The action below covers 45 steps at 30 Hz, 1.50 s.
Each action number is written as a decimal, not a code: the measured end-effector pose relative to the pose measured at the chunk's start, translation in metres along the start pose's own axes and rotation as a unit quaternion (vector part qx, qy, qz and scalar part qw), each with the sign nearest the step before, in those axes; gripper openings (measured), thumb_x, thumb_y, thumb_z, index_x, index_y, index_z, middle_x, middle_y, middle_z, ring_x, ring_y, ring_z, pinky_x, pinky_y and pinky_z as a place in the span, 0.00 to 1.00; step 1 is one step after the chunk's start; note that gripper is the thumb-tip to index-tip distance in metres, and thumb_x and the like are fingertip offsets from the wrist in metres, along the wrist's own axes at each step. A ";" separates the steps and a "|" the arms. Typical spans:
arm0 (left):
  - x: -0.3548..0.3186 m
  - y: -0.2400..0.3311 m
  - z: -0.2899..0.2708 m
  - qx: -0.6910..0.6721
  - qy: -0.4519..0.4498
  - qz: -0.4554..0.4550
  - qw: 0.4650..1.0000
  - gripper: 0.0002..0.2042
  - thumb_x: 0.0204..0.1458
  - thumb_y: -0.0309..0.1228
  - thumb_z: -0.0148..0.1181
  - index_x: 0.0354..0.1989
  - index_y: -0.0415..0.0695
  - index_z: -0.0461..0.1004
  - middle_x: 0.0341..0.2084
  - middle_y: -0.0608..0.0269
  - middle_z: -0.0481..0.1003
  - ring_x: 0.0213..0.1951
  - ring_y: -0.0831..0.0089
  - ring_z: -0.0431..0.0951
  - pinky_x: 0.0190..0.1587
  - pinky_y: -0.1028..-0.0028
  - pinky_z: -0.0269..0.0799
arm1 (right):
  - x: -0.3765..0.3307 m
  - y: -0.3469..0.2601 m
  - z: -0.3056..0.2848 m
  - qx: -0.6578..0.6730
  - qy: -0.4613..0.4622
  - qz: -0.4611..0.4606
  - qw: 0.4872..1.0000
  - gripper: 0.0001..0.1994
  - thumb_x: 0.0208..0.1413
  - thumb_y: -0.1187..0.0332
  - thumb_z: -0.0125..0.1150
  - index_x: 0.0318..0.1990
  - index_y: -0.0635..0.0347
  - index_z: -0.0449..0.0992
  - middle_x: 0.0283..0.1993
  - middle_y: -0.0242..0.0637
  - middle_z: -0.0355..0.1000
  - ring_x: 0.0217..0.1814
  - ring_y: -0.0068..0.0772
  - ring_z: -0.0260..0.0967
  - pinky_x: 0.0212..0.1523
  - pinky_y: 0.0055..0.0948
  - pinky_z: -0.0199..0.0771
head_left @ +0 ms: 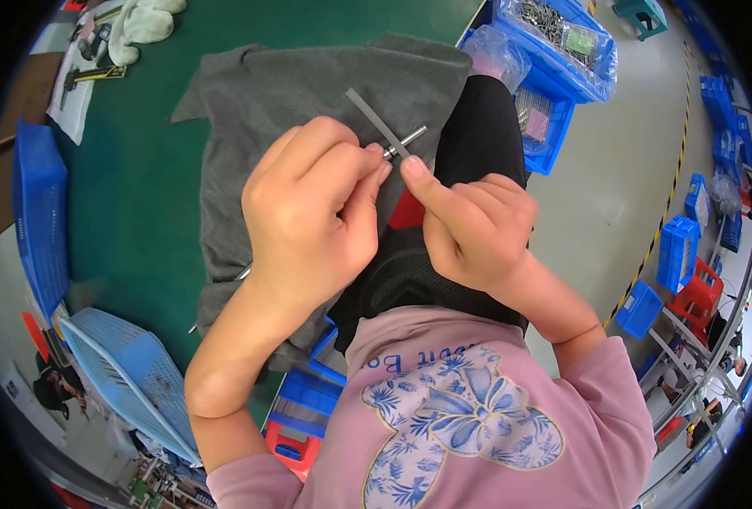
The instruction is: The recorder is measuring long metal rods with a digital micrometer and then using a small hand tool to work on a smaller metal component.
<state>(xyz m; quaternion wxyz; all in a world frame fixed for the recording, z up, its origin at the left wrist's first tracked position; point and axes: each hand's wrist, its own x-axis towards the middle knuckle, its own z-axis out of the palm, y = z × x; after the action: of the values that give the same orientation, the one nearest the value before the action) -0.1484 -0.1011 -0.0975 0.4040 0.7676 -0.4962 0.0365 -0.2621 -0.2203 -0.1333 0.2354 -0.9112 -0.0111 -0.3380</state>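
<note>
At frame centre, the left hand (312, 212) pinches a small silver metal pin (406, 141) while the right hand (478, 229) steadies a flat grey metal strip (376, 121) (keep both aligned, I judge).

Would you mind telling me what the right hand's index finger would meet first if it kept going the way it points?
The right hand points its index finger up-left at the thin flat metal strip, which it likely touches already. Beyond lies the grey cloth. Depth is hard to judge.

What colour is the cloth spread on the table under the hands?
Grey: the cloth lies on a green table, clearest in the head view.
</note>
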 end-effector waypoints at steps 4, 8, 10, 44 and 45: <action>-0.001 -0.003 0.003 -0.011 0.026 -0.006 1.000 0.07 0.28 0.17 0.59 0.17 0.39 0.68 0.16 0.63 0.64 0.18 0.67 0.65 0.19 0.73 0.60 | -0.010 -0.001 -0.004 -0.014 -0.017 0.010 1.000 0.21 0.26 0.83 0.51 0.36 0.64 0.74 0.09 0.26 0.52 0.08 0.21 0.48 0.13 0.21 0.46; -0.001 -0.002 0.001 -0.006 0.026 -0.004 1.000 0.07 0.29 0.17 0.59 0.17 0.40 0.68 0.16 0.63 0.64 0.18 0.67 0.65 0.20 0.74 0.60 | -0.011 -0.002 -0.005 0.010 -0.020 0.008 1.000 0.20 0.29 0.84 0.52 0.37 0.66 0.73 0.10 0.28 0.54 0.08 0.22 0.49 0.13 0.22 0.47; -0.001 -0.002 0.001 -0.010 0.023 -0.009 1.000 0.07 0.29 0.17 0.59 0.18 0.40 0.68 0.16 0.63 0.64 0.18 0.67 0.66 0.20 0.74 0.60 | -0.013 0.000 -0.007 0.116 0.021 0.019 0.993 0.18 0.34 0.85 0.52 0.39 0.69 0.72 0.12 0.31 0.59 0.09 0.23 0.50 0.13 0.23 0.49; -0.002 -0.001 0.004 -0.032 0.038 -0.029 0.998 0.07 0.29 0.16 0.58 0.16 0.39 0.67 0.16 0.63 0.64 0.18 0.68 0.64 0.19 0.73 0.58 | -0.003 -0.006 -0.008 0.005 -0.026 0.018 0.999 0.23 0.26 0.83 0.51 0.38 0.64 0.74 0.09 0.27 0.52 0.08 0.22 0.48 0.13 0.22 0.44; -0.001 -0.001 0.005 -0.031 0.040 -0.029 0.998 0.07 0.29 0.16 0.58 0.16 0.39 0.67 0.16 0.63 0.64 0.18 0.68 0.64 0.19 0.73 0.58 | -0.012 -0.006 -0.014 -0.006 -0.047 0.024 0.999 0.23 0.26 0.83 0.51 0.38 0.64 0.74 0.09 0.27 0.52 0.08 0.22 0.48 0.13 0.22 0.44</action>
<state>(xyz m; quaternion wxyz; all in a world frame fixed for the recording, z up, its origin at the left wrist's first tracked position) -0.1498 -0.1031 -0.1020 0.4480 0.7669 -0.4577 0.0404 -0.2810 -0.2198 -0.1292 0.2372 -0.9273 0.0018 -0.2894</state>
